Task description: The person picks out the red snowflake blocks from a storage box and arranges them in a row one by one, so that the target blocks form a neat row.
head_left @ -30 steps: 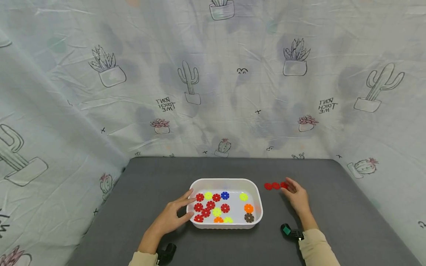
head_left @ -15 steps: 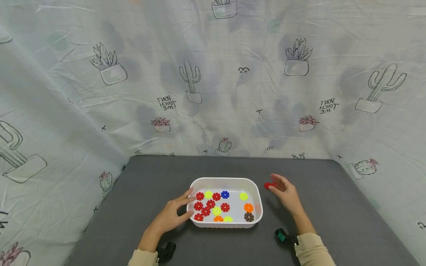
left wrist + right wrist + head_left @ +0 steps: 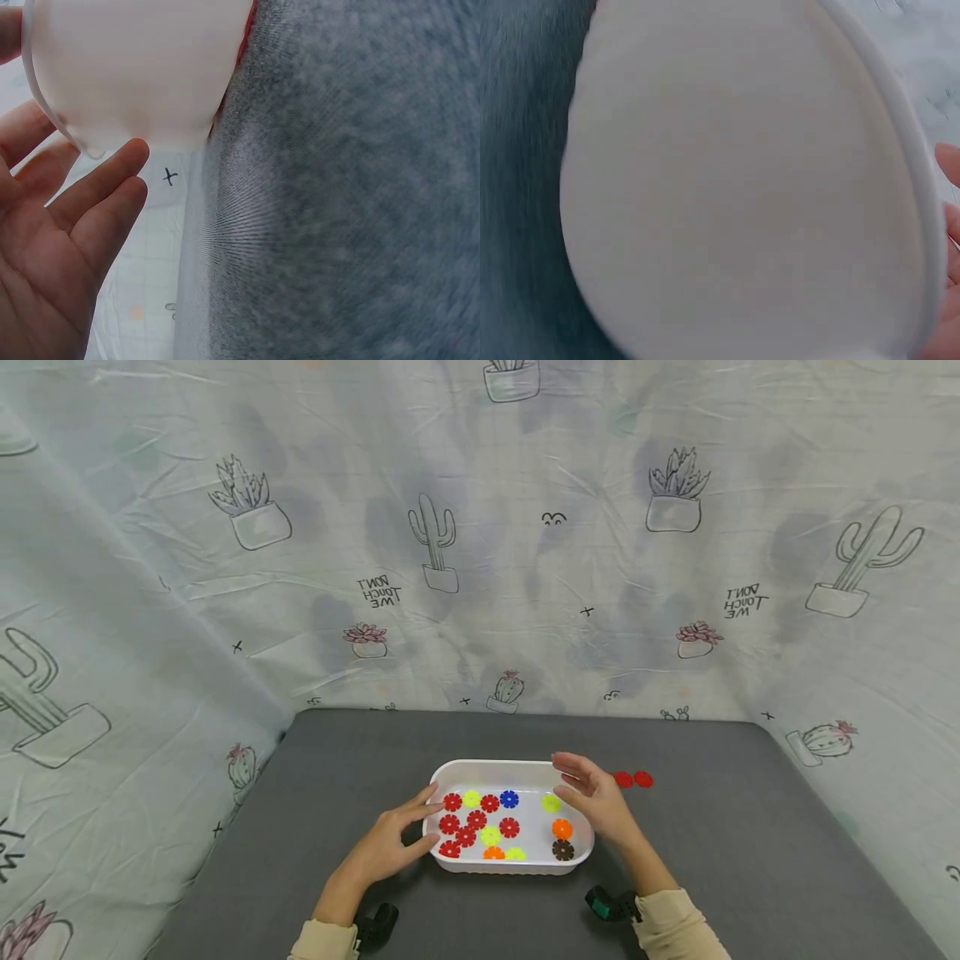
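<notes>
A white plastic tray [image 3: 495, 867] holds several notched snowflake discs: red ones [image 3: 466, 836] mostly at the left, yellow-green [image 3: 551, 802], orange [image 3: 562, 829], a blue one [image 3: 509, 799] and a brown one [image 3: 563, 850]. My left hand [image 3: 382, 847] rests at the tray's left end, its fairly straight fingers touching rim and wall. Above the tray's right end is my right hand [image 3: 600, 802], thumb and fingers apart, with no disc visible between them. Two red discs [image 3: 643, 779] lie on the table just right of it. The hand may cover another.
The tray stands on a dark grey table [image 3: 360, 752]. A pale curtain [image 3: 480, 560] printed with cacti hangs behind and at both sides. Each wrist wears a black camera mount [image 3: 611, 904], low beside the tray's ends.
My right hand has moved left from the row of red discs on the table to over the tray's right end. The left hand and the tray have stayed put.
</notes>
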The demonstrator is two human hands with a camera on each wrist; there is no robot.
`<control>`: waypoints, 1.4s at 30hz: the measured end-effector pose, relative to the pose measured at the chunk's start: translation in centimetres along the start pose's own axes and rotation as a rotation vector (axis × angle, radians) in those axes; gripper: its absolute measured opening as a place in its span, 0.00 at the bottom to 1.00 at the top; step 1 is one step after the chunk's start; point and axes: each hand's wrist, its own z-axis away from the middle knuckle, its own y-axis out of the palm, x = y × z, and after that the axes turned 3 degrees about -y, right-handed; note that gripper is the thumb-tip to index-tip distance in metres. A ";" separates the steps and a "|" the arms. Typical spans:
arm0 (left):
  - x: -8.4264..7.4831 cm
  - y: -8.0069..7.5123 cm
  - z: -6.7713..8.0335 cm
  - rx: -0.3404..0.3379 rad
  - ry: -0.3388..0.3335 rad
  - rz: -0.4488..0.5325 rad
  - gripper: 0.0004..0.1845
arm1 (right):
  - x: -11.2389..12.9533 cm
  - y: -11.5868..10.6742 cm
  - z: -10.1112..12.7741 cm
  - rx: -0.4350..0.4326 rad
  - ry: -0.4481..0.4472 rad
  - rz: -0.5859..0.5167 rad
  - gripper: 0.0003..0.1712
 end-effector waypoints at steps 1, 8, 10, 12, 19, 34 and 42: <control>0.0 0.0 0.0 -0.001 0.001 0.001 0.26 | 0.1 0.4 -0.1 0.015 -0.005 -0.007 0.28; 0.0 0.0 0.0 0.000 -0.004 0.004 0.26 | 0.3 3.0 -1.3 0.116 -0.005 -0.061 0.27; 0.0 0.0 0.0 -0.002 -0.004 0.006 0.26 | 0.2 3.6 -1.7 0.148 0.004 -0.066 0.27; 0.0 0.1 0.0 -0.003 -0.001 0.006 0.26 | 0.0 4.1 -2.0 0.183 0.010 -0.064 0.27; 0.1 0.1 0.0 -0.013 0.011 0.003 0.26 | -0.6 4.9 -2.7 0.302 0.111 -0.010 0.25; 0.0 0.2 0.2 -0.011 0.005 -0.001 0.26 | -1.6 5.3 -2.5 0.464 0.146 0.223 0.18; 0.2 0.3 0.1 -0.018 0.014 0.002 0.26 | -1.7 5.5 -2.4 0.503 0.211 0.261 0.19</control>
